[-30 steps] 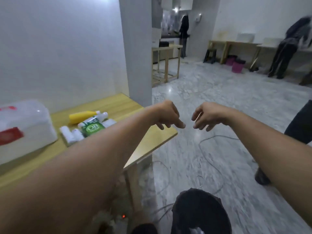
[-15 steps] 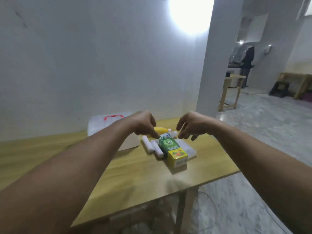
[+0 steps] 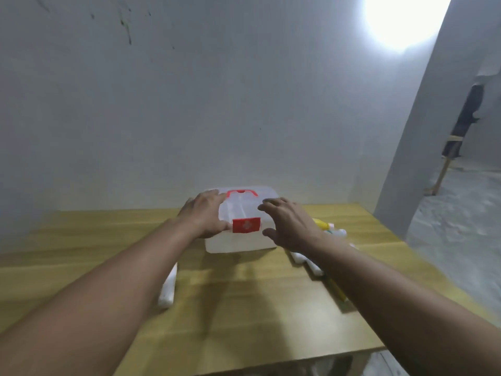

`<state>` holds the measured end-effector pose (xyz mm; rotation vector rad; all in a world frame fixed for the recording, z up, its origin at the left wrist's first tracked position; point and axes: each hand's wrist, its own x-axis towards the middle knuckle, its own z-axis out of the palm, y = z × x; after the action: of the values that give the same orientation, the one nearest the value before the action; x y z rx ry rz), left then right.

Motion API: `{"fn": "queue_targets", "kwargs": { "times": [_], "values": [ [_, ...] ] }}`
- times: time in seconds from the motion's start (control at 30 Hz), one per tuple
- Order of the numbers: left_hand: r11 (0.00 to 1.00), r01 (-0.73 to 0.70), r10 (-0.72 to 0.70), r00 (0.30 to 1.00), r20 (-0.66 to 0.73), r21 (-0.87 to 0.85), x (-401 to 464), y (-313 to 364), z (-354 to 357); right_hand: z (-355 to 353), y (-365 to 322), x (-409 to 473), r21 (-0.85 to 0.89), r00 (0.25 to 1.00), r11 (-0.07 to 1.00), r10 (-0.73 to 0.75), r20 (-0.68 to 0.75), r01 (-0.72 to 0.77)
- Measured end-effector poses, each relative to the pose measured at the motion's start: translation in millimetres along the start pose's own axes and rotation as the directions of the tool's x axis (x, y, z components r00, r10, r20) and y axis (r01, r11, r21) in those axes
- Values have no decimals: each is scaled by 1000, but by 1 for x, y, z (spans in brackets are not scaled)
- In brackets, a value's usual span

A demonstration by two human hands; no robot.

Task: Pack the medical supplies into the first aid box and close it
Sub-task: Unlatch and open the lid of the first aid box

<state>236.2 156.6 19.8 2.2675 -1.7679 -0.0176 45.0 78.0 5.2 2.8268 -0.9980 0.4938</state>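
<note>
The white first aid box (image 3: 238,244) stands shut on the wooden table (image 3: 244,308), with a red handle (image 3: 242,193) on top and a red latch (image 3: 246,225) at the front. My left hand (image 3: 204,215) rests on the box's left side, fingers spread over the lid. My right hand (image 3: 291,225) hovers open at the box's right side, thumb near its front corner. Supplies lie to the right, mostly hidden by my right arm: a yellow bottle (image 3: 320,223), white bottles (image 3: 337,232) and white rolls (image 3: 305,260). A white packet (image 3: 168,290) lies under my left forearm.
A grey wall (image 3: 189,104) stands right behind the table. A pillar (image 3: 423,131) rises at the right, with marble floor (image 3: 461,226) beyond the table's right edge. A person stands far off at the right.
The view has swung left from the room to the table. Both hands moved from above the supplies to the first aid box, and their fingers have spread.
</note>
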Motion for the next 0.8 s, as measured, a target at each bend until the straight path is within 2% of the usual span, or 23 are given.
{"fn": "queue_targets", "kwargs": {
  "times": [0.13,0.23,0.33,0.5,0.67,0.8],
  "values": [
    [1000,8,-9,1000,-21,-26,9,-14,14,20,-2,12,-96,994,989,-110,0,110],
    [992,-9,0,998,-69,-124,14,-24,27,35,2,18,-174,989,974,-147,8,146],
    [968,-35,-7,986,-167,-247,15,-28,38,50,6,18,-262,979,950,-194,-64,171],
    [946,-56,-28,967,-253,-318,17,-30,45,66,8,24,-351,925,916,-290,-244,194],
    [937,-79,-39,945,-325,-342,22,-34,49,75,19,27,-440,879,859,-401,-258,262],
    [933,-88,-52,928,-370,-350,24,-34,53,77,23,27,-406,852,868,-425,-306,287]
  ]
}}
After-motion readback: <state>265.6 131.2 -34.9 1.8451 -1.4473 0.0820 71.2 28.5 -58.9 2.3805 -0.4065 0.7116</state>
